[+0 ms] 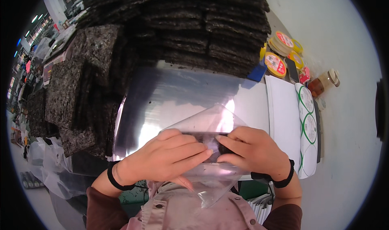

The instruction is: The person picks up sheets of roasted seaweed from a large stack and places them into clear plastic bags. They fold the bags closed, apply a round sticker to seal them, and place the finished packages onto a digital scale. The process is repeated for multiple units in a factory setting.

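Observation:
A dark, flat block of what looks like dried seaweed [199, 136] lies in a clear plastic film [206, 120] at the near edge of a shiny metal work surface [182, 90]. My left hand [170, 157] presses on the block and film from the left, fingers stretched across it. From the right, my right hand [252, 145] holds the block's other end through the film, thumb and fingers bent around it. One corner of the film points away over the metal; another hangs down in front of the pink apron [194, 211].
Tall stacks of dark seaweed sheets [182, 26] rise at the back, with more sheets [63, 90] at left. White paper [282, 117] and round-label sheets [308, 126] lie right. Beyond are tape rolls [275, 64], a phone [291, 69] and a bottle [322, 83]. Plastic bags [48, 166] hang lower left.

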A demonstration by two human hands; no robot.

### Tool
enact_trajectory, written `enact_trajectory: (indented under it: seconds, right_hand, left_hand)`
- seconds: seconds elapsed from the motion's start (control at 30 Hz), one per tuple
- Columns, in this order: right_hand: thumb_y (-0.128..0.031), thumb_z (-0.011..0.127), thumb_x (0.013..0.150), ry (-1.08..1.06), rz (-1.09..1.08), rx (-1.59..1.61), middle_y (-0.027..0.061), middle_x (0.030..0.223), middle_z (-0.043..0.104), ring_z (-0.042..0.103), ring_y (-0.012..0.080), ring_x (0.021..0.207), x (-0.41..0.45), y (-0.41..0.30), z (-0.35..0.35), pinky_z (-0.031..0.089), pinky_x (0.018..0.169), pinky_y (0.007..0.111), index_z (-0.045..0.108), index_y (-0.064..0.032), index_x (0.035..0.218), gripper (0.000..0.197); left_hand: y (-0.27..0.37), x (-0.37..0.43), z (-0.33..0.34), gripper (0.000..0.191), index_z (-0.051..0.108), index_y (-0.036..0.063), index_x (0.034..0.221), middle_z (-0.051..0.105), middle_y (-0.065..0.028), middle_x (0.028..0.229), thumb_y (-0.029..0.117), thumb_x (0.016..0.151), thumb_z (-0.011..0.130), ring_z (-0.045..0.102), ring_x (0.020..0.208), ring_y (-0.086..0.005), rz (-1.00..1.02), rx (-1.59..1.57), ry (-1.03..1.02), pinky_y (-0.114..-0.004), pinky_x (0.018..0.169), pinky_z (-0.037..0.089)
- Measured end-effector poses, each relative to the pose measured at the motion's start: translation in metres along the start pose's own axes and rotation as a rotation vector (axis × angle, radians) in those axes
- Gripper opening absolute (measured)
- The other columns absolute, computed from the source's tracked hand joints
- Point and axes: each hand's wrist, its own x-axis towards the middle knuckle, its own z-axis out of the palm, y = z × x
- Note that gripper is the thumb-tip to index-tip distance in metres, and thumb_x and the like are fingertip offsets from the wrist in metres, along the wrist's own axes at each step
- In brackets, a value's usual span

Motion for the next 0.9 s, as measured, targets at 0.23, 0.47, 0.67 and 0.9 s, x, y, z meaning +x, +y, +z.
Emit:
enact_trajectory:
  seconds: [0.23, 0.47, 0.67, 0.9]
  right_hand:
    - [-0.023, 0.076, 0.07, 0.084, 0.028, 0.106, 0.0091, 0.088, 0.054, 0.055, 0.0254, 0.076, 0.005, 0.007, 0.013, 0.045, 0.065, 0.033, 0.06, -0.001, 0.107, 0.047]
    - [-0.034, 0.075, 0.072, 0.097, -0.028, 0.28, 0.01, 0.094, 0.056, 0.056, 0.0261, 0.084, -0.009, 0.017, -0.003, 0.045, 0.072, 0.035, 0.061, -0.0034, 0.106, 0.048]
    - [-0.034, 0.074, 0.072, -0.195, -0.311, 0.302, 0.0077, 0.105, 0.06, 0.058, 0.0206, 0.085, 0.004, -0.029, -0.013, 0.041, 0.079, 0.038, 0.065, -0.0092, 0.101, 0.039]
    - [-0.019, 0.074, 0.058, -0.122, -0.176, -0.494, -0.0082, 0.074, 0.061, 0.05, 0.0147, 0.072, 0.014, -0.056, -0.076, 0.034, 0.067, 0.036, 0.067, -0.0144, 0.076, 0.019]
  left_hand:
    - [-0.009, 0.02, 0.003, 0.085, 0.057, -0.0019, 0.116, 0.059, -0.0098, 0.11, 0.058, 0.057, 0.073, 0.057, 0.099, -0.0272, 0.034, -0.167, -0.055, -0.036, 0.08, 0.046]
    - [-0.024, -0.021, 0.032, 0.105, 0.036, -0.0035, 0.133, 0.039, -0.0174, 0.13, 0.055, 0.057, 0.08, 0.037, 0.123, -0.0343, -0.113, 0.111, 0.487, -0.045, 0.094, 0.042]
    - [-0.038, -0.045, 0.076, 0.136, 0.011, -0.0004, 0.144, 0.046, -0.0162, 0.12, 0.035, 0.042, 0.093, 0.057, 0.099, -0.0252, -0.52, -0.49, 0.597, -0.035, 0.087, 0.048]
    - [-0.045, -0.047, 0.072, 0.134, 0.009, 0.0001, 0.145, 0.059, -0.0135, 0.104, 0.034, 0.046, 0.092, 0.059, 0.095, -0.022, -0.404, -0.281, 0.553, -0.032, 0.083, 0.048]
